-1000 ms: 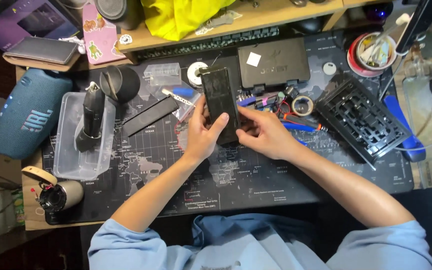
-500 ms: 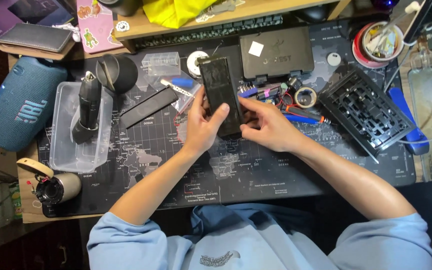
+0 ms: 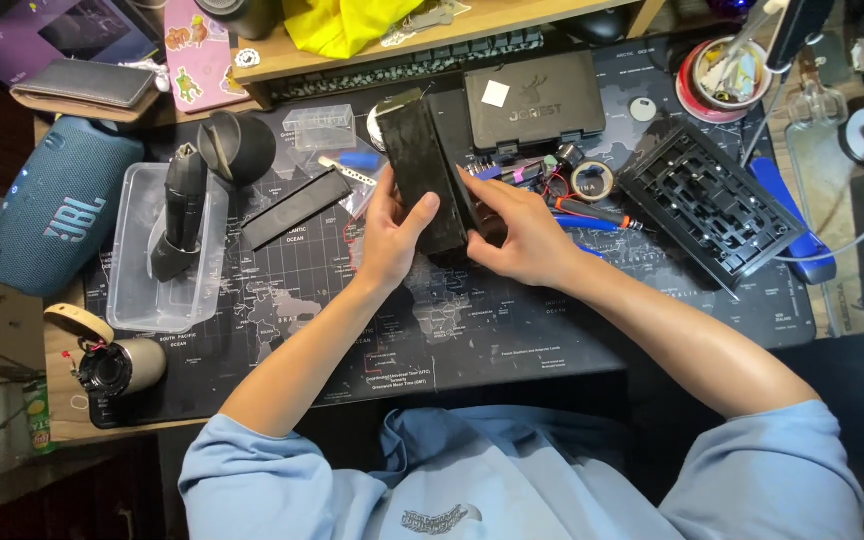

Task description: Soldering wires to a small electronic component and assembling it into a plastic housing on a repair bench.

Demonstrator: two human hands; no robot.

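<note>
Light blue shirt, sleeves pushed up to the elbows, small dark chest print, bare forearms

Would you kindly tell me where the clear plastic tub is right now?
In the head view, the clear plastic tub sits on the desk mat's left side, between the blue speaker and the left hand, with a black tool standing inside.
</note>
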